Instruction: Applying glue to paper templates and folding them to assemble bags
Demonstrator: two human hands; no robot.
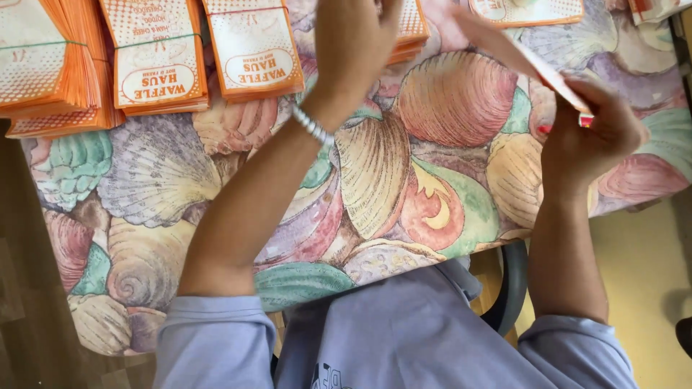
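Two bare hands work above a table draped in a pastel seashell-print cloth (404, 187). The right hand (587, 137), at about three o'clock in the view, is closed in a pinch on the lower corner of a flat orange-and-white paper sleeve (519, 54), which slants up from the fingers toward twelve o'clock, lifted off the cloth and seen nearly edge-on. The left hand (353, 50), wearing a beaded silver bracelet (312, 126) at the wrist, is raised at twelve o'clock with its back to the camera; its fingers run out of the top of the view, so I cannot tell how far they are spread or whether they touch anything. At ten to eleven o'clock lie banded stacks of the same orange-and-white paper sleeves (158, 57), side by side along the far edge, with more of them at one o'clock (530, 11). By my reading, the step in hand is the handling of a single sleeve taken apart from the bundles. The next move likely calls for the left hand to meet the sleeve's free upper end, so that it is steadied at both ends without creasing the thin paper.
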